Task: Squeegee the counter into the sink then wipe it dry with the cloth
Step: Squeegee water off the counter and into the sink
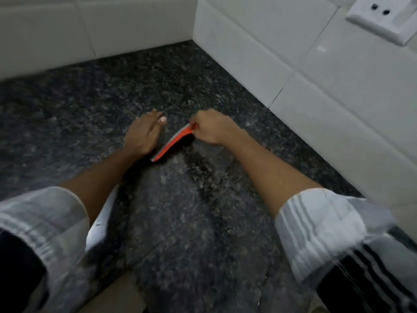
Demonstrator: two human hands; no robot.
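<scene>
An orange squeegee (173, 142) with a grey back and a dark blade lies slanted on the dark speckled counter (90, 109). My right hand (212, 128) grips its far end. My left hand (144, 134) rests flat with fingers stretched, against the squeegee's near left end. A wet streak (203, 172) runs over the stone on the near side of the blade. Neither the sink nor the cloth is in view.
White tiled walls (282, 53) meet in a corner behind the counter. A white wall socket (381, 16) sits at the top right. A white object (101, 224) shows under my left forearm. The counter's front edge is at the bottom.
</scene>
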